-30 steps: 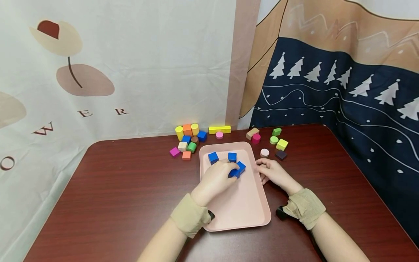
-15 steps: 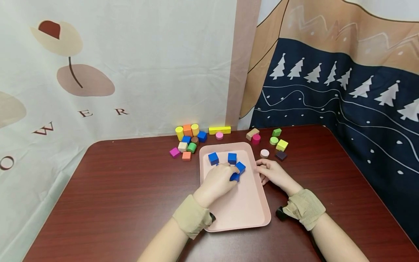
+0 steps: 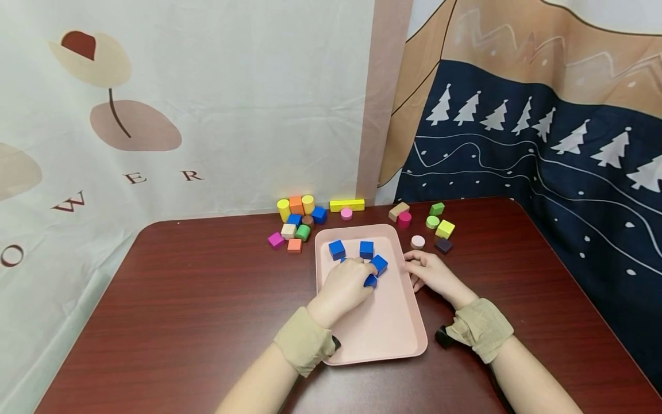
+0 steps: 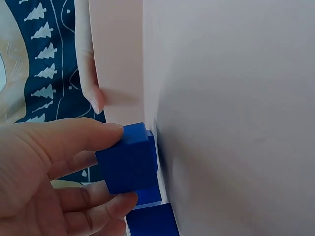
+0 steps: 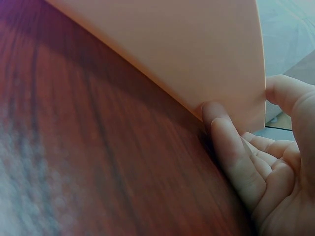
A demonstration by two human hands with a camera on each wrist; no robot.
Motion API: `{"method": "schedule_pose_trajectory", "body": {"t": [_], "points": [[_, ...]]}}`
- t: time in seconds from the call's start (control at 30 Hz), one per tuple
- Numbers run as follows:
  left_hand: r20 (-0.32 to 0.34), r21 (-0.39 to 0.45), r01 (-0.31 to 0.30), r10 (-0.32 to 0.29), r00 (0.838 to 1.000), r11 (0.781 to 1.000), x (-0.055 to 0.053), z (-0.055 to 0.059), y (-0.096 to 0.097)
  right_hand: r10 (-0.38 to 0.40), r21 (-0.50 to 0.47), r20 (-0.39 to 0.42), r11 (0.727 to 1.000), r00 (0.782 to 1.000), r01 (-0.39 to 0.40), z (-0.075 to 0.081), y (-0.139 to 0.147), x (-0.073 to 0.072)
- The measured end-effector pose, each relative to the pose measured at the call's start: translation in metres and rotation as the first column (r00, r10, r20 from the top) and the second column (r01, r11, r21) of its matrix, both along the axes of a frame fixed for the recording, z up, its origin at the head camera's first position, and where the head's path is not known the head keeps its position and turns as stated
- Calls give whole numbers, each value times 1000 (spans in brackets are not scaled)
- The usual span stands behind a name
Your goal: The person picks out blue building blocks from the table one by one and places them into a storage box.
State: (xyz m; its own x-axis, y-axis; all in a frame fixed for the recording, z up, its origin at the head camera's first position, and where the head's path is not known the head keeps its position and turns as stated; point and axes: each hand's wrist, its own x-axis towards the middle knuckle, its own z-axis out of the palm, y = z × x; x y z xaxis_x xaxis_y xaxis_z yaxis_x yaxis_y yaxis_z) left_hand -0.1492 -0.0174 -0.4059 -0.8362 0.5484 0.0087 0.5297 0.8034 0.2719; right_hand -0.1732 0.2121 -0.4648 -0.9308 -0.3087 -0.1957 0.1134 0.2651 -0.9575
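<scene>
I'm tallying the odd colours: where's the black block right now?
In the head view, the black block lies right of the pink tray, beyond the right hand, with the lime block just behind it and the pale disc to its left.

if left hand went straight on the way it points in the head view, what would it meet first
Probably the blue cube nearest the right edge of the pink tray, just beyond the held cube in the left hand; whether the two cubes touch is hard to judge.

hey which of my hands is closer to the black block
Right: the right hand grips the tray at its right side, just short of the black block; the left hand is farther off, over the tray, pinching a blue block.
</scene>
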Motion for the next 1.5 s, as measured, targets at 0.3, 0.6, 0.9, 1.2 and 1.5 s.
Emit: {"method": "schedule_pose_trajectory", "body": {"t": [0.3,0.6,0.9,1.2,1.5], "points": [[-43,-30,25,-26,999,999,0,-2,1,1,-5,-2,1000,1000,-1,-2,1,-2],[-89,-79,41,-48,995,996,3,-3,2,2,5,-8,1000,1000,-2,-1,0,-1],[-132,-106,40,-54,990,994,6,-2,3,2,-3,10,1000,1000,-2,1,0,0],[-135,-109,36,-51,990,993,6,-2,3,6,-1,-3,1000,1000,-6,1,0,0],[-121,-98,31,-43,992,995,7,2,3,12,-7,-4,1000,1000,-12,3,-1,1]]}}
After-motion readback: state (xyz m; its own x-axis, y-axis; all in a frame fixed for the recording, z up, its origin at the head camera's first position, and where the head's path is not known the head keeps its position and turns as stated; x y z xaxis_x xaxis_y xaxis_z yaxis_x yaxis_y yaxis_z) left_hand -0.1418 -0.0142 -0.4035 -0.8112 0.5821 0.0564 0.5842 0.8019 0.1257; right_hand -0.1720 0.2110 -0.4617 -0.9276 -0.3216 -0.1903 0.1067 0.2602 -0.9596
